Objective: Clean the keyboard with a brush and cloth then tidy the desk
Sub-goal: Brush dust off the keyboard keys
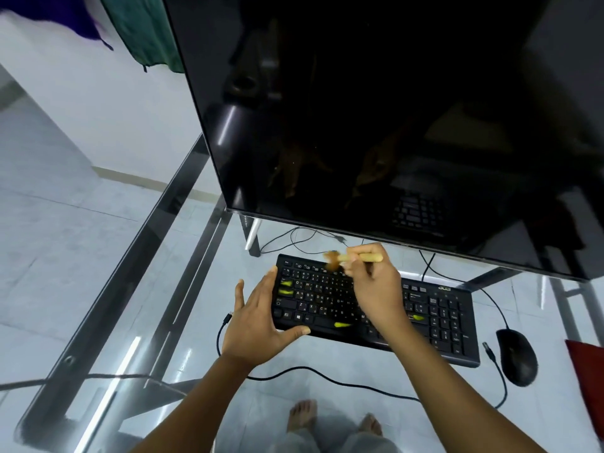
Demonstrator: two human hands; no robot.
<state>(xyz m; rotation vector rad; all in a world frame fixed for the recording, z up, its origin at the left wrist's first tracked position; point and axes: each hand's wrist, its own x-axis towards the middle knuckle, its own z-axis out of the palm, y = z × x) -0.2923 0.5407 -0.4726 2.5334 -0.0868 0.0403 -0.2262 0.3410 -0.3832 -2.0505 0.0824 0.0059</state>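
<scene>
The keyboard (320, 302) lies on the glass desk (183, 322). The right hand (376, 286) hovers over its upper middle rows, fingers curled and pinching the pale wooden handle of the brush (359, 257). The bristles point toward the keyboard's far left corner and are smeared by blur. The left hand (258, 318) is spread at the keyboard's left end, fingers straight along the side and thumb laid on the near edge, bracing rather than gripping.

What could go wrong, as I judge it: the bristles sit close to the far edge, so a hard flick could throw crumbs off the back of the keyboard onto the glass, or against the screen (392, 125) just behind it. The glass looks slick, and if the left hand lifts, the keyboard could skate toward the mouse (516, 356) at its right. A loose cable (327, 377) loops in front of the keyboard, where a forearm could snag it.

Several yellow-green marks (341, 324) on the keys are hard to make out, and I cannot tell whether they are stickers or debris. The right hand covers the keys beneath it. A red thing (588, 380) right of the keyboard, beyond the mouse, is cut off by the frame; it may be the cloth, but that is a guess
</scene>
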